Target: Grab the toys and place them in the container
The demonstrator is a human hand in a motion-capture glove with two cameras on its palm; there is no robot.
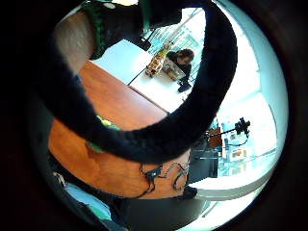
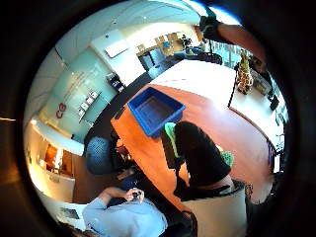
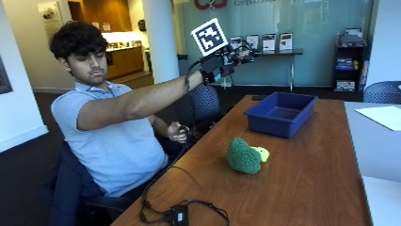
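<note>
So the green plush toy (image 3: 244, 155) is sitting on the wooden counter (image 3: 300, 188), nearer than the blue container (image 3: 281, 113) and well apart from it, not picked up yet. Gloved right hand (image 3: 222, 60) is raised high above, holding nothing. Next it'd need to drop down onto the toy. Can't tell how the fingers are set.

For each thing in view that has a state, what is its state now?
Green plush toy: lying on the wooden table, not held.
Blue container: upright on the table, nothing visible inside.
Right hand: raised in the air above the table, holding nothing.
</note>
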